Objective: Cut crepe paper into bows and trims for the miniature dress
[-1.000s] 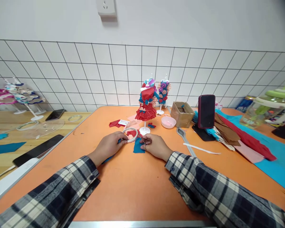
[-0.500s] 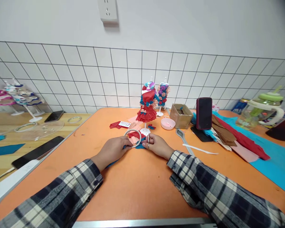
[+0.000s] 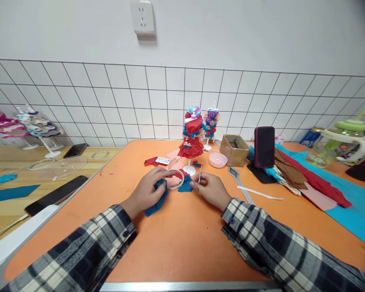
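My left hand is closed on a piece of blue crepe paper that hangs below the thumb. Its fingertips reach the edge of a pale roll of tape. In my right hand is a slim metal tool, apparently small scissors, pointing upward. Blue scraps lie between the hands, with pink and red paper behind. Just beyond stands a small dress form in a ruffled red paper dress with blue and peach bows.
A second decorated form, a pink bowl and a cardboard box stand behind. To the right are grey tweezers, a white strip, an upright phone, coloured paper sheets and a jug.
My left hand has drawn leftward, bringing the blue paper out into view. The tape roll has tipped lower between my hands. My right hand still holds the metal tool. The view has shifted slightly.
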The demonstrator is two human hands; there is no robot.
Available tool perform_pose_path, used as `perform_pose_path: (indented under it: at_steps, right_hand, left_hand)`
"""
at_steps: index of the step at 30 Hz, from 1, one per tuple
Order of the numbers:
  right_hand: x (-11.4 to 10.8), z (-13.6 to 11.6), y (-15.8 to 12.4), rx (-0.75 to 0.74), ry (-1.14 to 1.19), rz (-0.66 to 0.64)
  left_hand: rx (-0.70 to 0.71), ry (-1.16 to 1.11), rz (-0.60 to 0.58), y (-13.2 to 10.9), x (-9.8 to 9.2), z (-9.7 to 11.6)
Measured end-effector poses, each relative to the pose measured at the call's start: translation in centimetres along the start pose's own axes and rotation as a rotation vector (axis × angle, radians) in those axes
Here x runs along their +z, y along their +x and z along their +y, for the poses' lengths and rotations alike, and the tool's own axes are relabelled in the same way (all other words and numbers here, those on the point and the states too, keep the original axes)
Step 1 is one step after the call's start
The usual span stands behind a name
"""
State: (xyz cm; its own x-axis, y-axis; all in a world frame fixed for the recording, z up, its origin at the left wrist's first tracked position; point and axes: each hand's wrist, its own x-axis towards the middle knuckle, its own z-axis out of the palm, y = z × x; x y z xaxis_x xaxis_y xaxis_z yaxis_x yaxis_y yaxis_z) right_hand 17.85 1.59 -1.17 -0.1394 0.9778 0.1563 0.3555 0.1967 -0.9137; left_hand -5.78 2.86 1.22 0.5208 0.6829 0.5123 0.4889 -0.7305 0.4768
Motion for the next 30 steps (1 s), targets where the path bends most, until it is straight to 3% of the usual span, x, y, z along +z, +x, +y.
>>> perform_pose_path:
  at_steps: [5,10,13,18,23,26,30]
  right_hand:
    - [1.5,-1.4,-1.6,0.164,0.376,-0.193]
    - [3.0,-1.6,-2.4,0.263,0.699,-0.331]
    - [3.1,-1.5,-2.4,0.286,0.677,-0.34]
    - [1.6,-1.5,-1.6,0.097,0.421,-0.197]
    - [-0.1,-1.5,-1.3,0.113,0.245,-0.23]
    - [-0.4,-1.3,-1.2,0.169,0.237,-0.288]
    - [-0.4,-1.2,-1.2,0.184,0.197,-0.284]
  left_hand:
    - [0.032,-0.497,0.005,-0.7,0.3,2.0]
    - [-0.031,-0.666,-0.152,-1.2,1.7,3.5]
    - [-0.101,-0.722,-0.185,-1.4,2.0,3.4]
    - [-0.275,-0.939,-0.2,-1.1,2.2,1.9]
    - [-0.446,-0.867,-0.257,-0.5,1.5,1.1]
    - [-0.386,-0.746,-0.256,-0.3,0.7,1.2]
    - [-0.309,-0.383,-0.318,-0.1,-0.1,1.3]
